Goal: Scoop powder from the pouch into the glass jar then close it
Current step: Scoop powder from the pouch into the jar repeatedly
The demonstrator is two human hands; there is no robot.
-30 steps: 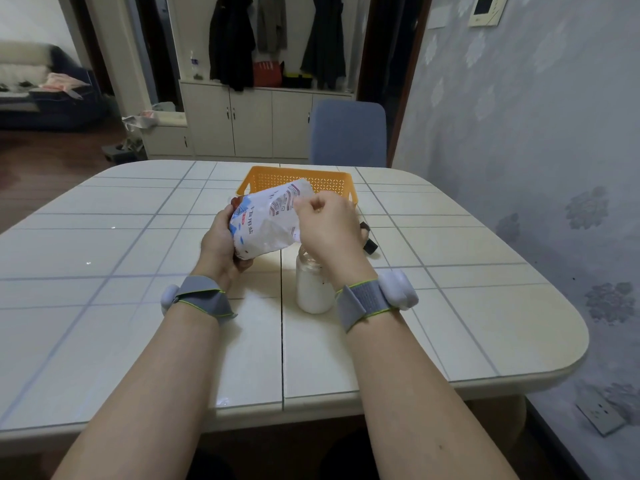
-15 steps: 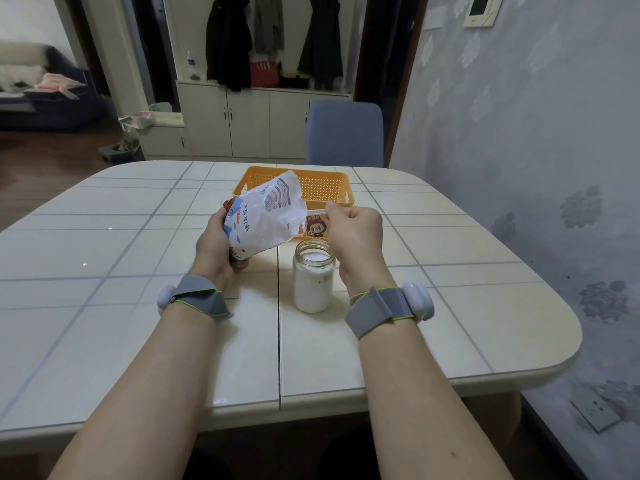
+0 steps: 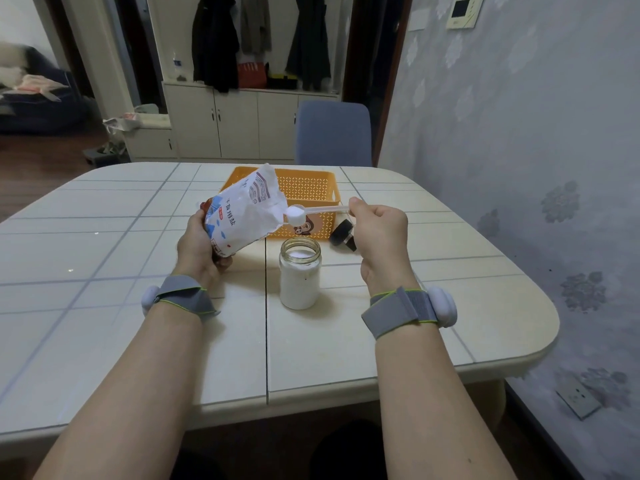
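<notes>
Nearest, the open glass jar (image 3: 300, 275) of white powder stands on the bench (image 3: 138, 306), while beyond it the left hand (image 3: 199, 249) curls its grip round the tilted salt pouch (image 3: 246, 213) and the right hand (image 3: 379, 233) pinches a loaded plastic scoop (image 3: 320, 210) at the pouch mouth.

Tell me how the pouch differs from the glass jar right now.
The pouch is tilted and held off the table by the left hand; the glass jar stands upright on the table, untouched. The pouch is printed; the glass jar is plain and clear. Both are open.
</notes>
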